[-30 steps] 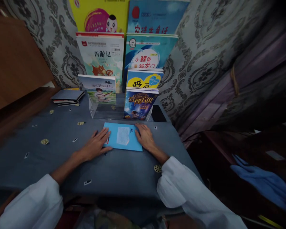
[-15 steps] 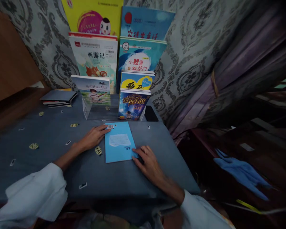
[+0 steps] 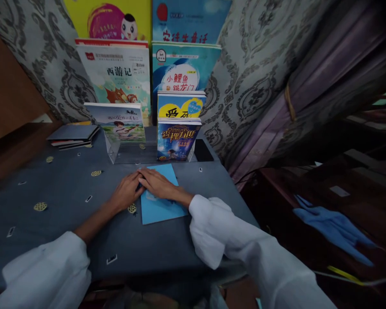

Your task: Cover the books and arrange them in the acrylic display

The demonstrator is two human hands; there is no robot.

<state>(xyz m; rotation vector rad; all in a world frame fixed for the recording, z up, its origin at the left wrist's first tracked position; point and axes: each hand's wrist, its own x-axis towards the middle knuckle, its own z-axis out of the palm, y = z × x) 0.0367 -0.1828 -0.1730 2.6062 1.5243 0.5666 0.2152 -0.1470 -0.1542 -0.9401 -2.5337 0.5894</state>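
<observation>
A light-blue book [image 3: 164, 210] lies flat on the cloth-covered table, back cover up. Over its upper left part rests my right hand [image 3: 156, 182], fingers stretched toward the left edge. My left hand [image 3: 127, 189] is at that same edge, with its fingers extended and meeting my right fingertips. Both hands cover the barcode corner and much of the white text panel. Whether any fingertip is tucked under the cover I cannot see.
Behind the book stands a clear acrylic rack [image 3: 128, 152] with several upright books, a dark-blue one [image 3: 176, 139] in front. A black phone [image 3: 203, 150] lies to its right. A small book stack [image 3: 72, 135] sits at the left. Past the table's right edge lies a blue cloth [image 3: 334, 227].
My right hand has moved left from the book's lower right edge, across the cover, to my left hand. My left hand stays by the left edge. The view has shifted slightly.
</observation>
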